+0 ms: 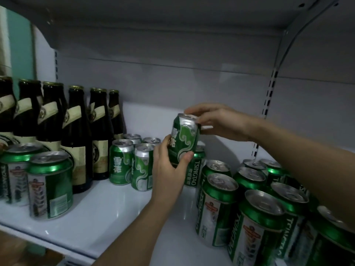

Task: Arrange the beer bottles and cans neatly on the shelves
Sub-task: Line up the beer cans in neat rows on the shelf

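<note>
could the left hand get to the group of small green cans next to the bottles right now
Probably not yet: the left hand grips the lifted can, which the right hand pinches at the top. The small green cans stand right beside it with nothing between, so once freed, likely yes.

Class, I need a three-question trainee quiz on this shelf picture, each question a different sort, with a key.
1. True or false: both hands grip the raised can.
2. Which hand holds the can's top rim? A) left hand B) right hand
3. Fill in: the brown bottles stand on the shelf at the ____ side of the picture.

Key: 1 true; 2 B; 3 left.
</note>
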Motion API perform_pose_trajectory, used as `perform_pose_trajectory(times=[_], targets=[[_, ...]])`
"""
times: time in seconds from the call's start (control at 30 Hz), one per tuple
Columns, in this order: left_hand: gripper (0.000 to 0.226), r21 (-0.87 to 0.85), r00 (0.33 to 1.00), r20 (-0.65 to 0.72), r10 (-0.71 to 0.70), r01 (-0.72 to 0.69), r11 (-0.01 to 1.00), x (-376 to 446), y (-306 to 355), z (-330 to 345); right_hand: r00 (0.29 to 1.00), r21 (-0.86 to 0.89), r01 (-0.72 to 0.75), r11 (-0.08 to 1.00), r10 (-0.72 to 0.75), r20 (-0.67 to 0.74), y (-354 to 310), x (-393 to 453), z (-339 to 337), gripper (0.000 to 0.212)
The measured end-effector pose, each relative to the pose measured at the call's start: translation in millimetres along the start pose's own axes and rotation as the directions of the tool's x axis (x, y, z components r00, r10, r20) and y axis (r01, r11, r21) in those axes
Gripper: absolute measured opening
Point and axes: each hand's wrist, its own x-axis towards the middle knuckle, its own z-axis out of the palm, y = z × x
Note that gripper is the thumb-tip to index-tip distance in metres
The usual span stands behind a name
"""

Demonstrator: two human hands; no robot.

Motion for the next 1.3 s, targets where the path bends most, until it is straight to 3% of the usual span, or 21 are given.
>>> perform_pose_trajectory(times=[0.17,0.27,0.37,0.6,0.73,1.0,1.1,1.17,1.23,1.3], targets=[[0.066,0.148,0.994,-0.098,0.038,-0.024,0.989,-1.2,0.5,2.7,0.99,-0.309,0.11,0.945,-0.132,-0.053,8.3,12.8,2.4,0.03],[0.066,0.258,0.986,-0.141,0.088,-0.049,0.965,-1.7,4.2,4.2,0.95,-0.307,0.193,0.932,-0.256,-0.18,21.0,14.4,2.0,0.03],[0.066,0.348,0.991,-0.099,0.091,-0.051,0.936,-2.5,7.3,6.0,0.922,-0.332,0.217,0.918,-0.304,-0.239,38.7,13.8,6.7,0.029],[0.09,0.503,0.991,-0.083,0.109,-0.052,0.863,-2.1,8.1,2.1,0.943,-0.471,0.222,0.854,-0.311,-0.12,54.3,14.9,32.6,0.036],[0.077,0.555,0.998,-0.011,0.065,-0.048,0.83,-5.9,4.9,-2.0,0.982,-0.485,0.164,0.859,-0.19,-0.005,58.7,15.9,38.5,0.026],[0.081,0.561,0.997,-0.01,0.077,-0.058,0.826,-9.8,7.9,-2.6,0.983,-0.518,0.169,0.838,-0.182,0.026,61.4,14.5,39.0,0.023],[0.083,0.609,0.98,0.009,0.197,-0.162,0.776,-11.0,14.8,-1.2,0.966,-0.491,0.192,0.85,-0.252,-0.058,59.6,15.8,36.3,0.015],[0.072,0.602,0.943,0.01,0.333,-0.272,0.751,-9.0,17.7,0.3,0.942,-0.522,0.172,0.835,-0.295,-0.161,58.9,17.2,30.1,0.016],[0.057,0.496,0.905,0.014,0.426,-0.376,0.782,-7.3,18.0,0.7,0.929,-0.574,0.091,0.813,-0.278,-0.246,61.0,17.3,22.5,0.017],[0.045,0.303,0.912,0.081,0.401,-0.406,0.862,-8.2,19.7,0.4,0.933,-0.628,-0.01,0.778,-0.219,-0.287,64.6,16.8,15.2,0.021]])
